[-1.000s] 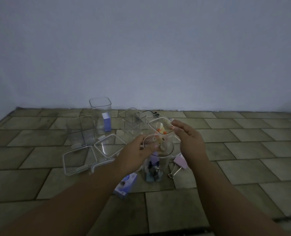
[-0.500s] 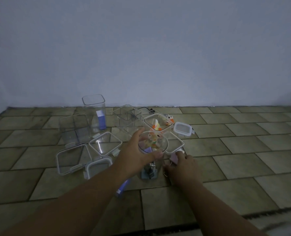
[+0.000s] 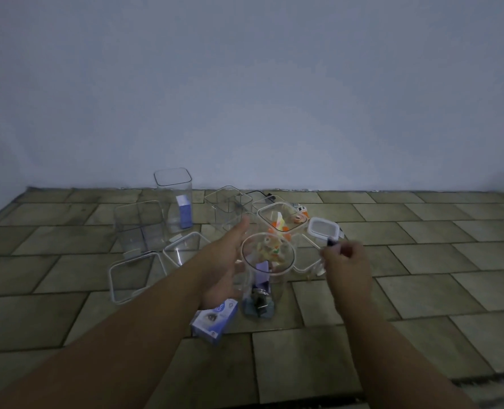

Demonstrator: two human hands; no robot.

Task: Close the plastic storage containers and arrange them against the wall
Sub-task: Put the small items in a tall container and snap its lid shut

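Pale blue wall [image 3: 274, 84] meets brown tiled floor [image 3: 421, 261]; bare tiles run right of the cluster. Tall clear square container [image 3: 174, 199] stands unlidded nearest the wall edge. Fingers of the left hand [image 3: 224, 267] wrap the round clear plastic jar [image 3: 267, 270], mid-cluster. Fingers of the right hand [image 3: 348, 267] pinch a small dark blurred item [image 3: 331, 242] just beside a white-rimmed lid [image 3: 323, 228].

The right hand [image 3: 346, 262] has lifted off the floor [image 3: 427, 261] and now pinches a small dark object [image 3: 331, 242].

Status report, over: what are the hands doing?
Left hand grips tall round clear plastic jar, lid off. Right hand pinches small dark item, blurred. Open clear tubs stand between jar and wall.
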